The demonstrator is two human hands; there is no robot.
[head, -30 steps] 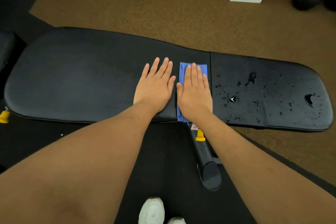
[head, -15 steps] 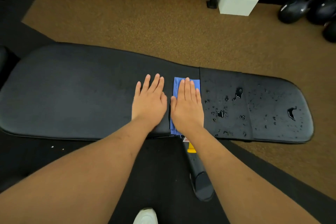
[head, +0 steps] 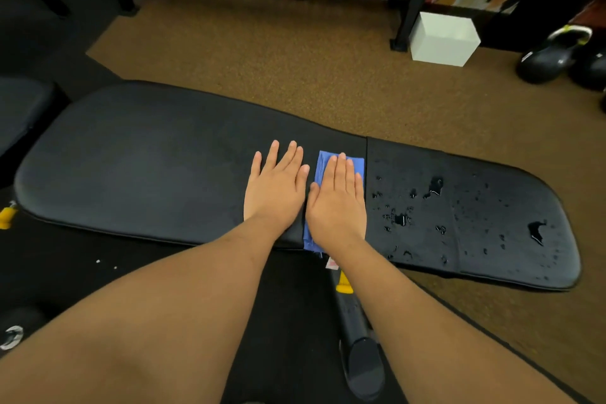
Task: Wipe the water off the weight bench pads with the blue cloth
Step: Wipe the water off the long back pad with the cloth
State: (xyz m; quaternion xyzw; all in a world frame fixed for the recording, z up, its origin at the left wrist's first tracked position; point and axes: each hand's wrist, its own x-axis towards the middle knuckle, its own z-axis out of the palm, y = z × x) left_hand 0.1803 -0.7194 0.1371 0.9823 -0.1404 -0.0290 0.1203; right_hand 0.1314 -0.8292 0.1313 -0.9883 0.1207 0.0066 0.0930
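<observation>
The bench is two black pads end to end: the long pad looks dry, while the short pad to its right is wet all over, so most of the work seems to lie ahead. The left hand lies flat and bare on the long pad, fingers straight, holding nothing. The right hand lies just as flat on the blue cloth, pressing it down rather than gripping it. The cloth sits folded at the right end of the long pad, just beside the gap between the pads, its near end hanging over the front edge. The main risk is that a sweep to the right pushes water ahead of the cloth instead of soaking it up, so it runs off the rim onto the brown carpet or down into the gap. The cloth is folded narrow, so one pass probably covers only a strip and leaves streaks on either side. With an open palm on slick wet vinyl, the cloth may bunch or slide out from under the hand. The far puddle could soak the fold through before the rest is done, and the fine drops are easy to miss against the black.
</observation>
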